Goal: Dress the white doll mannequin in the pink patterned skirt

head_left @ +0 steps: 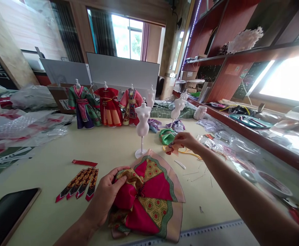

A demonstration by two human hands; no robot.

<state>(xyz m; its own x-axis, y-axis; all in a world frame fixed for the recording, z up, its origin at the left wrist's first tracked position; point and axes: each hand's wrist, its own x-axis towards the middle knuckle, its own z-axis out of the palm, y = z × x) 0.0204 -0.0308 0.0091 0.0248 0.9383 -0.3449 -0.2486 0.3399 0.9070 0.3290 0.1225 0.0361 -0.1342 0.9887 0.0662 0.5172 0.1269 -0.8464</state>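
Our left hand (104, 194) has a closed grip on a gathered fold of a wide pleated skirt (149, 198), its fingers pressed into the gold-patterned cloth. The skirt, red and gold with green and pink borders, lies on the pale surface (108, 150) right in front of us. Our right hand (186, 140) reaches across the surface, its grip pinched shut on a small scrap of patterned cloth (171, 149). That scrap hangs just beside a bunched green cloth (167, 136) and just above a thin yellow loop (182, 152).

Left of the skirt lie four patterned ribbon strips (79, 184), with a red ribbon (84, 163) above them. A bare white dress form (142, 126) stands just past the skirt, and three dressed forms (108, 106) stand in a row behind it. Plastic bags (24, 133) are heaped to the left, and a dark tablet (8, 218) sits in the near left corner.
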